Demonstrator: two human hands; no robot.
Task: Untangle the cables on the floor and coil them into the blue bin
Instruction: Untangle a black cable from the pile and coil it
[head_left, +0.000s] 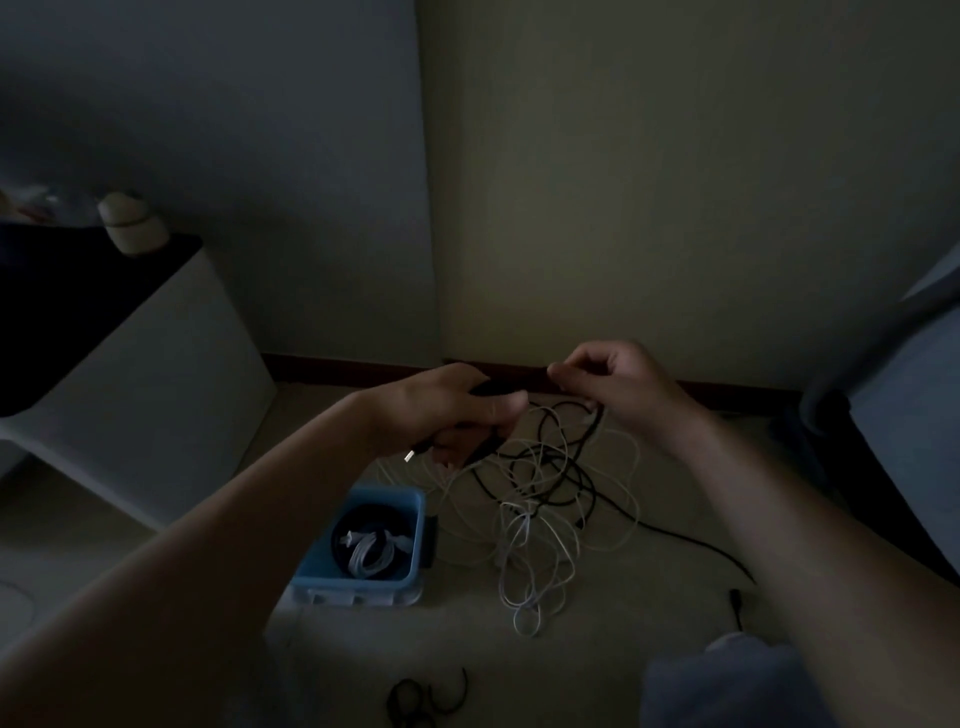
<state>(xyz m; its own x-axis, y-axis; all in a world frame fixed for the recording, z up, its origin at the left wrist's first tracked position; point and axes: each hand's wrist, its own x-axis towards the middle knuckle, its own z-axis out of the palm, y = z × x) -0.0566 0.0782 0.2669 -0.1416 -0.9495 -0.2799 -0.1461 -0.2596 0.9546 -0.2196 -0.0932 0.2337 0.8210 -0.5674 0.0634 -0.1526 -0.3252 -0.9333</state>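
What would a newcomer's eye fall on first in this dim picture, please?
First, the two raised hands: the left hand grips a coiled black cable with its silver plug poking out, and the right hand pinches a cable strand. Below them a tangle of white and black cables sprawls on the floor, with the blue bin to its left, coiled cables already inside.

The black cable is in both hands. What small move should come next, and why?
Probably the right hand should draw more black cable out of the white cables and lay another loop into the left hand, since that hand grips a coil and the rest lies tangled beside the blue bin.
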